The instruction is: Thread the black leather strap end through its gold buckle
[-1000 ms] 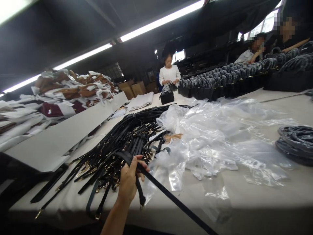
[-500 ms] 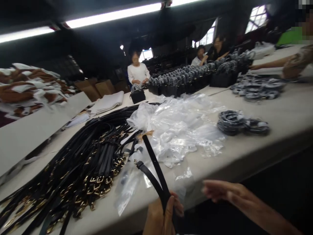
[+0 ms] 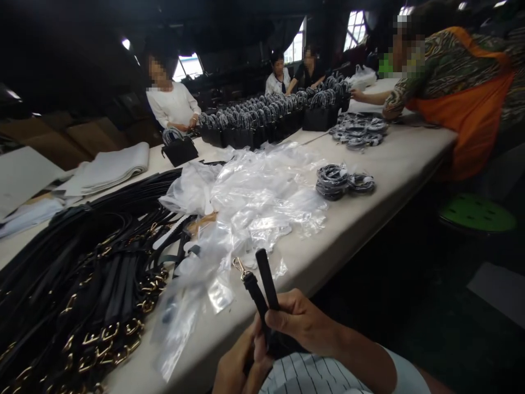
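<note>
Black flat leather strap [image 3: 262, 287] (gold clasp on one end) gripped by both left hand [image 3: 235, 366] and right hand [image 3: 301, 323], beside crinkly plastic bags [image 3: 254, 202] on counter [image 3: 369, 213].

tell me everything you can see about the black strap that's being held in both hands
The black strap is narrow and flat, leather-looking, doubled so two lengths rise side by side above the hands. One end is plain and squared; the other carries a gold-coloured metal clasp. The left hand and the right hand both grip its lower part, just off the near edge of the table. Its lower length is hidden.
</note>
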Motion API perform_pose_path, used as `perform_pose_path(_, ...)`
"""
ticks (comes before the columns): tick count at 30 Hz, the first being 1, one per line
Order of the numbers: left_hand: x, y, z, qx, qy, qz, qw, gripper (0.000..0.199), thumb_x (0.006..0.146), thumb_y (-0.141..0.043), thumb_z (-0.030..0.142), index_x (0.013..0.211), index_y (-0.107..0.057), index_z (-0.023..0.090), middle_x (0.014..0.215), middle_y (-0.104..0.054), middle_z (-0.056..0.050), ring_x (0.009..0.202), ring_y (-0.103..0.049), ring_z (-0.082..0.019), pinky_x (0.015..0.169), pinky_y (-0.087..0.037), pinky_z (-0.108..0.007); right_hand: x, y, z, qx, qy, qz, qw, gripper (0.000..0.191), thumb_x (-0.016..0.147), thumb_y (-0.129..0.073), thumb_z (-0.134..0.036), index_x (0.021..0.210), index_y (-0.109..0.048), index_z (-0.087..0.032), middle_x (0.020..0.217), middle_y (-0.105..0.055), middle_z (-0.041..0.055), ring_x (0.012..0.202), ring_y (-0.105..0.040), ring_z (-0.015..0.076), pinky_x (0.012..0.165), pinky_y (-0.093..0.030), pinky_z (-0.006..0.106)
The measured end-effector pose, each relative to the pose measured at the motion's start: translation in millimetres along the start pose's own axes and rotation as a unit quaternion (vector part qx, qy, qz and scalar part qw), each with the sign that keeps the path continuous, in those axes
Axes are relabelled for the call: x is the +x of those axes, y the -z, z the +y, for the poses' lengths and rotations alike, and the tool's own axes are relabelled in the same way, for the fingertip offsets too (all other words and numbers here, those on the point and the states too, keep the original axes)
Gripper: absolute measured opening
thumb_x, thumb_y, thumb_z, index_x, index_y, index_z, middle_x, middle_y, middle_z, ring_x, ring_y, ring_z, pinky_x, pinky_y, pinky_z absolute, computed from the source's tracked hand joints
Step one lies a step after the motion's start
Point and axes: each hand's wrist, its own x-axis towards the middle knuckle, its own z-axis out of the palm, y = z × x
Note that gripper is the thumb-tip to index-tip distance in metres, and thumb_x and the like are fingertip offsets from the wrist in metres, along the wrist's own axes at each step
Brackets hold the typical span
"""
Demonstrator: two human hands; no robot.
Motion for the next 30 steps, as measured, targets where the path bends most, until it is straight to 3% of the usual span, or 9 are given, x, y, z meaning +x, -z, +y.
perform_pose_path(2,4.3,14.5,1.1,0.003,-0.034,0.015,0.999,0.049,0.080,-0.072,0.046,0.127,-0.068,0.034,0.129,-0.070,-0.004,0.122,-0.063,-0.031,0.105,-0.050,-0.037,1.0,-2.4,-0.5,-0.034,0.026,0.005,0.999,0.047,0.087,-0.069,-0.050,0.092,-0.072,-0.004,0.074,-0.069,0.0120,0.073,-0.069,0.0162,0.072,-0.055,0.026)
perform_pose_path(6,10.6,22.7,15.8,0.000,-0.057,-0.019,0.998,0.057,0.086,-0.067,0.042,0.141,-0.054,0.037,0.145,-0.058,-0.002,0.135,-0.052,-0.029,0.111,-0.045,-0.036,0.0,-4.4,-1.2,-0.036,0.013,0.057,0.998,0.038,0.093,-0.065,-0.043,0.092,-0.071,-0.006,0.078,-0.071,0.0112,0.073,-0.071,0.0144,0.073,-0.055,0.023)
perform_pose_path(13,-1.5,-7.5,18.3,0.034,0.044,-0.203,0.978,0.024,0.092,-0.061,0.041,0.110,-0.071,0.028,0.105,-0.074,-0.002,0.100,-0.066,-0.021,0.092,-0.046,-0.029,2.6,2.8,-44.2,0.061,0.012,0.145,0.987,0.032,0.088,-0.071,-0.044,0.092,-0.067,-0.013,0.081,-0.075,0.0067,0.074,-0.074,0.0153,0.069,-0.058,0.022)
perform_pose_path(16,-15.6,-15.4,7.6,0.017,0.085,-0.210,0.974,0.027,0.095,-0.054,0.045,0.111,-0.067,0.026,0.102,-0.073,-0.004,0.100,-0.063,-0.022,0.094,-0.042,-0.032,13.6,10.6,-61.1,0.031,0.039,0.145,0.988,0.031,0.090,-0.069,-0.043,0.094,-0.067,-0.013,0.084,-0.076,0.0061,0.077,-0.075,0.0151,0.077,-0.060,0.024)
perform_pose_path(19,-26.5,-8.2,13.4,-0.153,0.087,-0.171,0.969,0.027,0.098,-0.047,0.045,0.097,-0.064,0.025,0.089,-0.071,-0.004,0.087,-0.066,-0.021,0.085,-0.046,-0.033,23.9,16.8,-68.3,-0.073,0.073,0.146,0.984,0.037,0.092,-0.065,-0.047,0.099,-0.068,-0.011,0.090,-0.076,0.0096,0.080,-0.075,0.0170,0.076,-0.061,0.027)
perform_pose_path(21,-31.8,4.2,31.5,-0.365,0.053,-0.117,0.922,0.031,0.100,-0.041,0.045,0.085,-0.060,0.025,0.075,-0.065,-0.002,0.068,-0.066,-0.019,0.069,-0.049,-0.032,25.6,15.0,-68.3,-0.150,0.074,0.138,0.976,0.042,0.093,-0.062,-0.049,0.104,-0.068,-0.009,0.090,-0.076,0.0123,0.072,-0.074,0.0156,0.061,-0.058,0.022)
perform_pose_path(23,-35.6,18.5,56.9,-0.504,-0.005,-0.022,0.863,0.034,0.100,-0.039,0.042,0.079,-0.058,0.024,0.065,-0.059,-0.001,0.060,-0.062,-0.017,0.061,-0.051,-0.030,22.0,7.3,-64.3,-0.184,0.043,0.110,0.976,0.045,0.096,-0.056,-0.050,0.108,-0.067,-0.008,0.083,-0.074,0.0119,0.051,-0.064,0.0096,0.042,-0.043,0.015)
perform_pose_path(26,-37.3,35.6,93.2,-0.522,-0.107,0.133,0.835,0.025,0.097,-0.049,0.034,0.076,-0.059,0.024,0.061,-0.055,-0.001,0.065,-0.059,-0.015,0.063,-0.055,-0.026,10.9,-8.8,-51.3,-0.149,-0.035,0.039,0.987,0.050,0.101,-0.046,-0.052,0.121,-0.061,-0.010,0.063,-0.068,0.0056,0.031,-0.040,0.0033,0.031,-0.020,0.015)
perform_pose_path(30,-32.9,45.0,114.6,-0.446,-0.153,0.289,0.833,0.013,0.087,-0.068,0.037,0.079,-0.066,0.027,0.076,-0.058,0.000,0.074,-0.060,-0.014,0.070,-0.059,-0.024,2.6,-26.5,-30.3,-0.081,-0.102,-0.056,0.990,0.045,0.101,-0.046,-0.052,0.116,-0.060,-0.012,0.057,-0.063,0.0023,0.030,-0.031,0.0016,0.031,-0.016,0.015)
